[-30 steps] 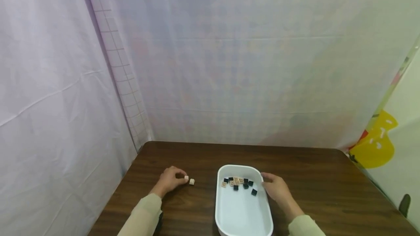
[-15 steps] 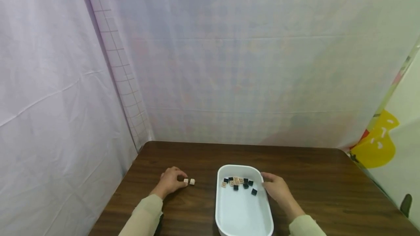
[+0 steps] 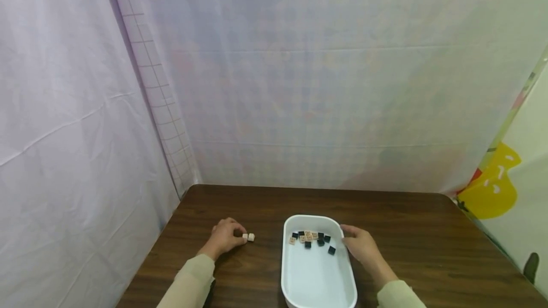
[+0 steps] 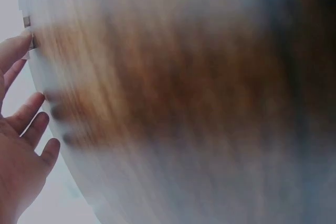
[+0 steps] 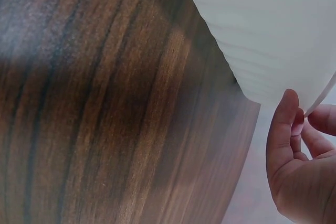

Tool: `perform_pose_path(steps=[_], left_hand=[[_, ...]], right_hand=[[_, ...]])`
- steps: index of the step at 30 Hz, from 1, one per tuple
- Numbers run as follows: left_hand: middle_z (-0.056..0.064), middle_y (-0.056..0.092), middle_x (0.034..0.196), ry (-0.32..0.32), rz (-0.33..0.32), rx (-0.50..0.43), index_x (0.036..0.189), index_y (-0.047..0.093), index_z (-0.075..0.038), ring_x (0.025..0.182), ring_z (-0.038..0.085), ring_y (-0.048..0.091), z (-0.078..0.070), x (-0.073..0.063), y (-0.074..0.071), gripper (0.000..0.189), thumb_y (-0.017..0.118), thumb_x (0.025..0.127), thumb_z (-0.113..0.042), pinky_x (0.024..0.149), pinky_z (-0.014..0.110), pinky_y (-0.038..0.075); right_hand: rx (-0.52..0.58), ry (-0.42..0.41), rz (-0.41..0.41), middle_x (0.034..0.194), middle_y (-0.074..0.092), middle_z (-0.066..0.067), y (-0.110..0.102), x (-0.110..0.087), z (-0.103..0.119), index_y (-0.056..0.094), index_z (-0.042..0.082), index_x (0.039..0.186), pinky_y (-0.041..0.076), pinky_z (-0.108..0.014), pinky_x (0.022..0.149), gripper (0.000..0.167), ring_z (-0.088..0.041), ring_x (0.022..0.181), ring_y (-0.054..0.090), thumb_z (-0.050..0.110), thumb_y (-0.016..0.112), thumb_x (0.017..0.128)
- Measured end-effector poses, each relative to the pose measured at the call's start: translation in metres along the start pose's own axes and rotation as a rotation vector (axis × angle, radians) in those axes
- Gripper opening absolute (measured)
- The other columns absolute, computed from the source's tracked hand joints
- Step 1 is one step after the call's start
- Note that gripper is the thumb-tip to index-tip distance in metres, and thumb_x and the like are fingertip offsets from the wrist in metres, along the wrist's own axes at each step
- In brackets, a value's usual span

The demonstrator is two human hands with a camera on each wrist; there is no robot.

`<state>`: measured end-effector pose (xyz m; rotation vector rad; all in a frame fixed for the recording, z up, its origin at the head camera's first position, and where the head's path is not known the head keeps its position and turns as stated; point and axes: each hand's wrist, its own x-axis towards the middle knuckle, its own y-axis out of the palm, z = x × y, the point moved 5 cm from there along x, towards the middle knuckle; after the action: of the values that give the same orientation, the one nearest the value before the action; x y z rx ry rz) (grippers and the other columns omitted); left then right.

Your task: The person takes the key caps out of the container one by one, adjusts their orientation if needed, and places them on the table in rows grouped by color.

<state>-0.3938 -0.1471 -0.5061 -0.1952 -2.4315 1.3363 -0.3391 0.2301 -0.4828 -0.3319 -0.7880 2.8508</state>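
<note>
On the dark wooden table, my left hand (image 3: 225, 237) pinches a small cream block (image 3: 245, 236) between thumb and forefinger. A second cream block (image 3: 251, 237) sits right beside it on the right. In the left wrist view the left hand (image 4: 23, 153) shows at the left edge, its other fingers spread over the tabletop. My right hand (image 3: 361, 246) grips the far right side of a white tray (image 3: 317, 282). The right wrist view shows the right hand (image 5: 302, 166) with its thumb on the outer wall and fingers at the rim.
Inside the tray, toward its far end, lie several small beige squares (image 3: 303, 239) with dark marks and several black squares (image 3: 331, 250). The brown table (image 3: 411, 232) ends at a pale curtain (image 3: 299, 108) behind and a white cloth (image 3: 85, 156) at left.
The left hand has moved slightly right, bringing its cream block up against the other one. The right hand and the tray have stayed put.
</note>
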Motion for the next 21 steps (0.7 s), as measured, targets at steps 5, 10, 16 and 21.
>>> perform_pose_path(steps=[5,10,16,21], left_hand=[[0.009,0.062,0.108,0.018,0.003,0.008,0.093,0.074,-0.017,0.104,0.035,0.054,-0.002,0.000,0.003,0.019,0.083,0.078,-0.023,0.088,0.059,0.037],[0.010,0.062,0.111,0.007,0.012,0.011,0.098,0.073,-0.015,0.107,0.036,0.054,-0.003,0.000,0.002,0.024,0.084,0.077,-0.022,0.090,0.059,0.037],[0.013,0.061,0.118,-0.005,0.015,-0.008,0.104,0.072,-0.014,0.112,0.038,0.053,-0.014,0.006,-0.007,0.026,0.079,0.082,-0.025,0.094,0.061,0.036],[0.016,0.060,0.121,0.027,0.016,-0.070,0.111,0.071,-0.009,0.114,0.040,0.052,-0.031,0.013,-0.010,0.026,0.074,0.088,-0.023,0.097,0.063,0.034]], right_hand=[[-0.005,-0.015,-0.001,0.139,0.046,-0.034,0.000,0.000,0.000,0.053,-0.003,0.138,0.053,-0.054,0.082,0.047,-0.047,0.116,0.054,0.003,0.056,0.091],[-0.019,-0.024,-0.007,0.139,0.047,-0.033,0.001,0.001,-0.001,0.053,-0.003,0.138,0.051,-0.055,0.085,0.047,-0.047,0.118,0.054,0.003,0.056,0.091],[-0.024,-0.016,-0.006,0.140,0.046,-0.033,0.001,0.003,-0.002,0.053,-0.003,0.139,0.053,-0.053,0.082,0.048,-0.047,0.117,0.054,0.003,0.055,0.091],[-0.034,-0.026,-0.016,0.138,0.048,-0.033,0.000,0.002,-0.001,0.053,-0.003,0.138,0.055,-0.048,0.075,0.048,-0.041,0.106,0.061,0.004,0.056,0.091]])
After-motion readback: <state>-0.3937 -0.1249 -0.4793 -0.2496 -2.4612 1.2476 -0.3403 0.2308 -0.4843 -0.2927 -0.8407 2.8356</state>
